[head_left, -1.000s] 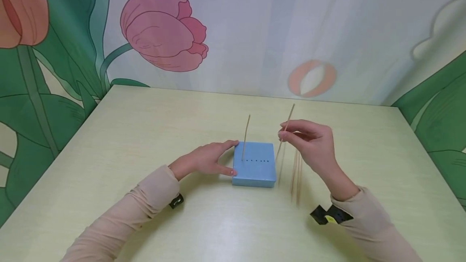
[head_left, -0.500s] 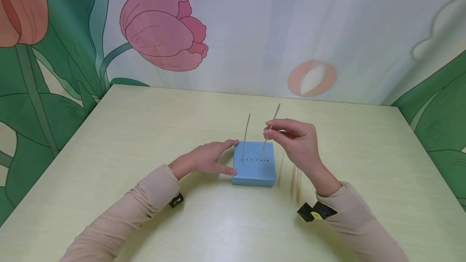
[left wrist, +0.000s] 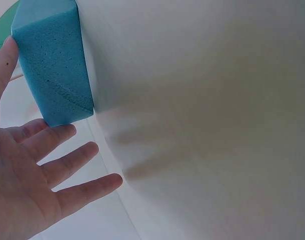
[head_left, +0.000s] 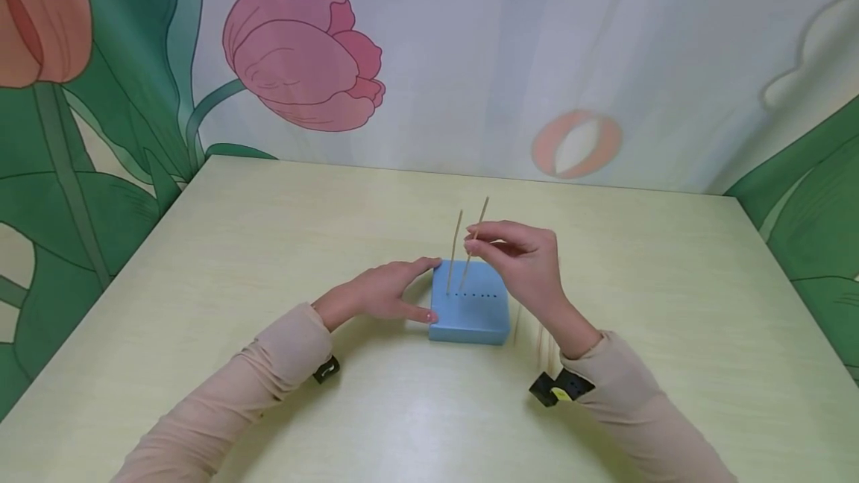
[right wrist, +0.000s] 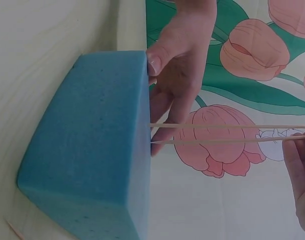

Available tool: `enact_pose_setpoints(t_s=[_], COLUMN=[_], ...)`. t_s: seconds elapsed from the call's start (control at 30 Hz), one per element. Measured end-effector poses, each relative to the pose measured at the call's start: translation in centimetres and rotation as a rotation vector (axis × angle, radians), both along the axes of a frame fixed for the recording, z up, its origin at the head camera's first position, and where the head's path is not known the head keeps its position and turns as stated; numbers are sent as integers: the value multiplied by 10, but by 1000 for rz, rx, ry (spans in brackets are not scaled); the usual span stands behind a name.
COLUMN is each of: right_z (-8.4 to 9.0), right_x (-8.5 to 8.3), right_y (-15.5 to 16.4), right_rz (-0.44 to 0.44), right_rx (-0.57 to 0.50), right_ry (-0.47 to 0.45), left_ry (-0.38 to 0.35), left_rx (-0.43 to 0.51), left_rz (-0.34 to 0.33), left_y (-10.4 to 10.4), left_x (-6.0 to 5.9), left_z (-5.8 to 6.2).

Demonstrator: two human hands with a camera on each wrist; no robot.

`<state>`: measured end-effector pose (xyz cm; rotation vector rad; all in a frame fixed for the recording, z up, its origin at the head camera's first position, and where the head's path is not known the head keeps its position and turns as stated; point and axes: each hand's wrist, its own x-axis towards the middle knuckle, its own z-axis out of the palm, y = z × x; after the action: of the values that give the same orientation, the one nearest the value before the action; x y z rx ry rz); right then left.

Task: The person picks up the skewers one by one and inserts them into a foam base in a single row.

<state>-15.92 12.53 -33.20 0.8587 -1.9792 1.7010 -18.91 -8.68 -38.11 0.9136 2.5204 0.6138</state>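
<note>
On the bench: a pale green bench (head_left: 268, 244) carries a blue foam block (head_left: 470, 315) at its middle, in front of a wall painted with tulips.
Foam block: square and flat, with a row of small dark holes (head_left: 479, 295) running left to right across its top face.
Standing stick: one thin wooden stick (head_left: 455, 248) already stands nearly upright in the leftmost hole.
Left hand: the left hand (head_left: 376, 297) lies spread, its straight fingers pressed against the left side of the block and the thumb at the far left corner, bracing it.
Right hand: the right hand (head_left: 517, 259) pinches a second stick (head_left: 475, 233) between thumb and fingertips about halfway up its length.
Held stick: it leans slightly to the right, its lower tip at the top face just right of the standing stick; the right wrist view shows the tip (right wrist: 152, 143) meeting the foam close beside the first one.
Spare sticks: a few more sticks (head_left: 542, 341) lie on the bench just right of the block, partly hidden by the right forearm.
Doing it well: judged from this, the stick should be brought upright before pushing, the tip felt into the second hole, and the push kept straight down along its length so it neither bends nor knocks its neighbour; the left hand should keep the block from sliding.
</note>
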Motion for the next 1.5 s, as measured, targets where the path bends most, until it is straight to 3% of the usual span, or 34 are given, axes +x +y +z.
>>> enact_pose_setpoints(t_s=[1.0,1.27,1.5], right_z=[-25,-24,-23], right_x=[-2,-4,-6], right_y=[-7,-7,-8], right_rz=[-40,-69,-73], right_rx=[74,154,170], right_ry=[-45,-8,-34], left_ry=[9,3,-1], left_rx=[9,14,24], left_rz=[-7,-15,-21], left_y=[0,-1,-1], left_x=[2,1,1], left_z=[1,2,2])
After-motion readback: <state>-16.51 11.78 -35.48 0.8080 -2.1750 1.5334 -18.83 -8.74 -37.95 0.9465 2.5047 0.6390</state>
